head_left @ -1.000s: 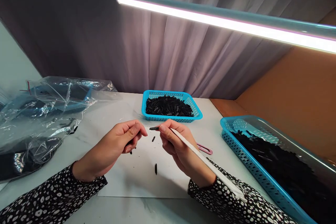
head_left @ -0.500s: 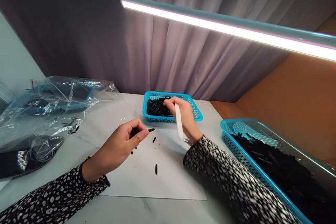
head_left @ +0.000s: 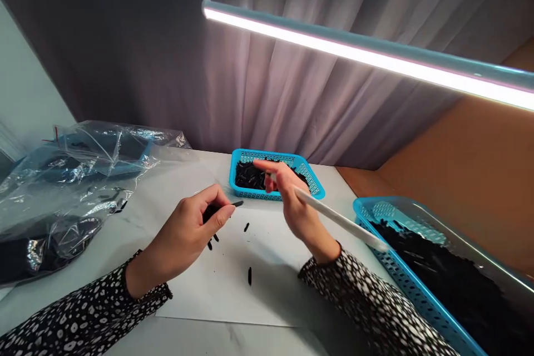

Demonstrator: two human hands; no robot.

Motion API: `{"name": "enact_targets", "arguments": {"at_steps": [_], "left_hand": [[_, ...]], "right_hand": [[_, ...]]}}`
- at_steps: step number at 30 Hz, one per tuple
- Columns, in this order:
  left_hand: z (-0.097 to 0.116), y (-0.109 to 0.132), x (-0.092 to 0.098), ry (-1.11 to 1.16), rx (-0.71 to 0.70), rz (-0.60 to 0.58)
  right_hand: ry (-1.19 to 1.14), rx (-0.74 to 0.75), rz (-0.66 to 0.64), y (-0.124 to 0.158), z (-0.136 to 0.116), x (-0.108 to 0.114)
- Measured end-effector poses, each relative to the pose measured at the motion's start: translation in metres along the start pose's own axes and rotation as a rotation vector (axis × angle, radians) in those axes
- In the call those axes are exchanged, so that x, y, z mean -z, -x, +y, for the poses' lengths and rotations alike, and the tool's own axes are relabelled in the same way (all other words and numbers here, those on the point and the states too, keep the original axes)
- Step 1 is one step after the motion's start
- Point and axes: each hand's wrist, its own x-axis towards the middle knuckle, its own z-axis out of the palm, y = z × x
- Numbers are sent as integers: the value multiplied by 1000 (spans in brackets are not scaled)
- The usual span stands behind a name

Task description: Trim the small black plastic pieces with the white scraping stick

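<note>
My left hand (head_left: 194, 231) is closed around several thin black pieces above a white sheet (head_left: 233, 289); one piece (head_left: 237, 203) sticks out past the fingertips. My right hand (head_left: 292, 197) holds a long white stick-like tool (head_left: 342, 218), its far end pointing down to the right. The fingers of that hand are over the small blue basket (head_left: 237, 189), which holds a heap of black pieces (head_left: 250, 176). On the sheet lie loose black pieces, one upright in view (head_left: 250, 276) and a shorter one (head_left: 246, 227).
A larger blue basket (head_left: 392, 261) with black material stands at the right under a clear cover. Clear plastic bags (head_left: 83, 189) lie at the left. A lit tube lamp (head_left: 354, 54) hangs across the upper view, before a grey curtain (head_left: 267, 94).
My right hand has turned, and the white tool has swung from nearly upright to slanting down right. The index finger is now more stretched out. My left hand has barely moved.
</note>
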Motion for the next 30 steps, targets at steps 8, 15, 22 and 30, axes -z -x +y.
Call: {"name": "enact_targets", "arguments": {"at_steps": [8,15,22,30], "left_hand": [[11,5,0,-21,-75,33],[15,12,-1,-65,-163,63],[13,11,1,-43,-156,52],[9,12,-9,-13,-128,36]], "right_hand": [[-81,75,-12,40,-55,0],[109,237,-61,41,-58,-1],[130,143,-61,45,-61,-6],[287,388,-61,47,-57,-7]]}}
